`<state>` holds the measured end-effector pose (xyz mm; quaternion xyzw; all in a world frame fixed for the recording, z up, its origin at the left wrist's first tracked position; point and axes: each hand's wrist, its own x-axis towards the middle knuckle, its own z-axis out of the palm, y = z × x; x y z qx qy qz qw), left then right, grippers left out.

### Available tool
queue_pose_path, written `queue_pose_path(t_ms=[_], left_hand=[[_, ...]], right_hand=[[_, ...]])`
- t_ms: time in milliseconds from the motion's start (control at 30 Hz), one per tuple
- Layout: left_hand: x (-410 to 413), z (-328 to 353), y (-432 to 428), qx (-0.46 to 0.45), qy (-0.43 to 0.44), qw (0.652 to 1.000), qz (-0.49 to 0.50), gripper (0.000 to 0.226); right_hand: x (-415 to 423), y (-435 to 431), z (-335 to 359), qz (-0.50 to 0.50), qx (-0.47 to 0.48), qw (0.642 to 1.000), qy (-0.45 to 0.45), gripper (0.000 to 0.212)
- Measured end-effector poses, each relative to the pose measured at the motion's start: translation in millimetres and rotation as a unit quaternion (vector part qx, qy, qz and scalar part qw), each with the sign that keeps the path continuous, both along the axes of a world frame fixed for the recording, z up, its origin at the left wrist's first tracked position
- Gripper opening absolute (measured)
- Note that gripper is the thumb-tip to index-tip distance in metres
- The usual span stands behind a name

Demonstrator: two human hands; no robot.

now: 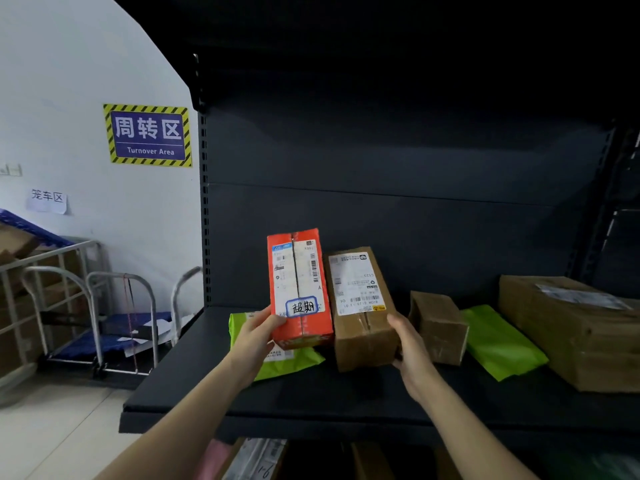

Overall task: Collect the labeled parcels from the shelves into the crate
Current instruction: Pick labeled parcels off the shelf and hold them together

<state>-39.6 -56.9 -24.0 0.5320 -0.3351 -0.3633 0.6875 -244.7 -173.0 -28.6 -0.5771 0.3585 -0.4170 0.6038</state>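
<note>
Head view: the left hand (258, 332) holds the red box (298, 289) upright above the shelf (311, 400), label facing the camera; a blue-edged handwritten sticker (302, 307) sits at the label's lower end. The right hand (410, 344) grips the brown box (362, 308) just right of the red box, the two touching or nearly so along their long sides; whether the brown box rests on the shelf or is lifted cannot be told. A green bag (287, 363) lies under and behind the left hand, a small carton (438, 327) stands just right of the right hand, a second green bag (498, 342) lies beyond it, and a large carton (575, 327) fills the far right. Carts (114, 320) stand at the left; no crate is identifiable, so its position cannot be stated. Step in hand, as judged: check both labels, then withdraw the marked parcel. To do this well, keep each label face turned to the eye, support each box low on its near end, draw straight toward the near edge without dragging the green bag, and keep clear of the small carton. Fingers: the left thumb (268, 315) lies on the red box's left front edge, the other fingers curled behind it out of sight, closed in a firm pinch. The right thumb (394, 322) presses the brown box's right face, the remaining fingers wrapped under its near corner, closed on it.
</note>
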Motion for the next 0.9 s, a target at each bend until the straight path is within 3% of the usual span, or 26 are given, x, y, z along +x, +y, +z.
queue_pose_path(t_ms=[467,667,900], left_hand=[[-21,3,15,-0.018,-0.043,0.998,-0.035,0.033],[-31,-5,25,0.015,-0.03,0.999,-0.008,0.05],[-38,-2,25,0.013,0.027,0.999,0.015,0.044]], right_hand=[[-35,12,-9,0.072,-0.035,0.997,-0.015,0.042],[-41,15,-6,0.085,-0.068,0.994,0.026,0.044],[-30,19,17,0.081,-0.154,0.979,0.106,0.054]])
